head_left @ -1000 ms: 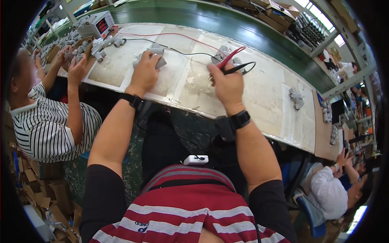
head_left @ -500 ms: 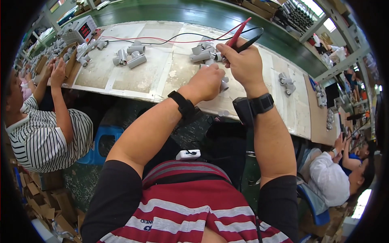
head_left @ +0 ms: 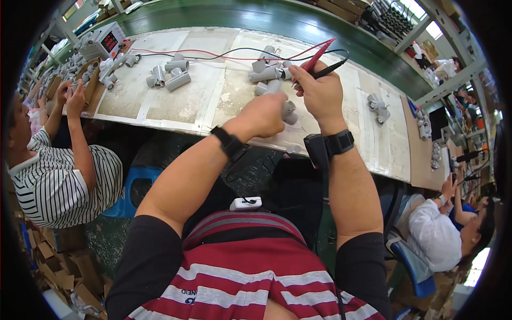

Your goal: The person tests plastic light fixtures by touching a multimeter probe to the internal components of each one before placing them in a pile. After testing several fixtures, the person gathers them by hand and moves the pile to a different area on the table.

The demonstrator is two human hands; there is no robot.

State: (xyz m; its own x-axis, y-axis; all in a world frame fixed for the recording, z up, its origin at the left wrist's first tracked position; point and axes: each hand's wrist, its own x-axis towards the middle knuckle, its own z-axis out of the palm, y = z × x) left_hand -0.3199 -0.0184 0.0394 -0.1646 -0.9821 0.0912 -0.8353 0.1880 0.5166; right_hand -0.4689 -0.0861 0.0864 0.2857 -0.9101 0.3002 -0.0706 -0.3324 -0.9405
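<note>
My right hand [head_left: 321, 90] is closed around a pair of test probes, a red probe [head_left: 316, 55] and a black probe [head_left: 332, 68], held together like chopsticks with their tips pointing down and left. Slightly blurred, my left hand [head_left: 261, 115] is closed at the near side of the table, against a grey cylindrical fitting [head_left: 289, 113] that shows past its fingers. Its fingertips are partly hidden. Just beyond lie several more grey fittings [head_left: 262, 74]. Red and black leads run left from the probes toward a boxy meter [head_left: 109, 42] with a red display.
Another group of grey fittings [head_left: 177, 81] lies left on the worn white table [head_left: 208, 101], and a pair [head_left: 378, 108] lies right. A green conveyor belt [head_left: 213, 20] runs behind. One person [head_left: 64, 181] sits at left, another [head_left: 434, 234] at right.
My left hand has moved slightly left and toward me, with the grey fitting beside its fingers shifting too. My right hand and the probes have dropped a little.
</note>
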